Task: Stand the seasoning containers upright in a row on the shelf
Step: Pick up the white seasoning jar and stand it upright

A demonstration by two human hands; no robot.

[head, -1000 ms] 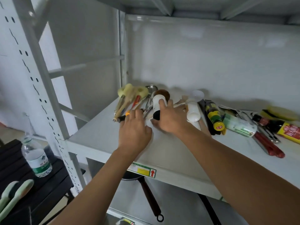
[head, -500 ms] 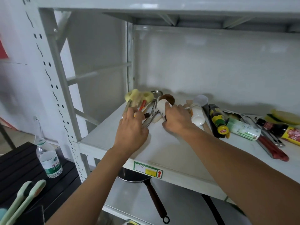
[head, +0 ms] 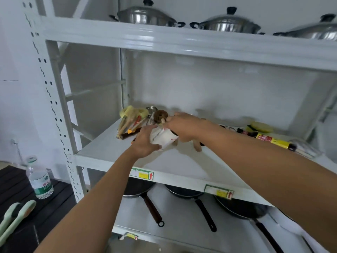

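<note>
We are losing most of the white cylindrical seasoning container (head: 164,137) behind both hands; its cap end is staying hidden. Right of it, the steel lidded pot (head: 313,31) is running off frame.

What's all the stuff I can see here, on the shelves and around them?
Lidded pots: three, steel, top shelf.
Utensil pile: one, yellowish and mixed, middle shelf, back left.
White container: one, tilted, between both hands.
Sauce bottle: one, dark with yellow label, lying at the right.
Yellow sponge: one, behind that bottle.
Frying pans: three, black, lower shelf.
Water bottle: one, clear, green label, dark table at left.
Tongs: one pair, pale green, same table.
Left hand: gripping the container.
Right hand: gripping the container.
</note>
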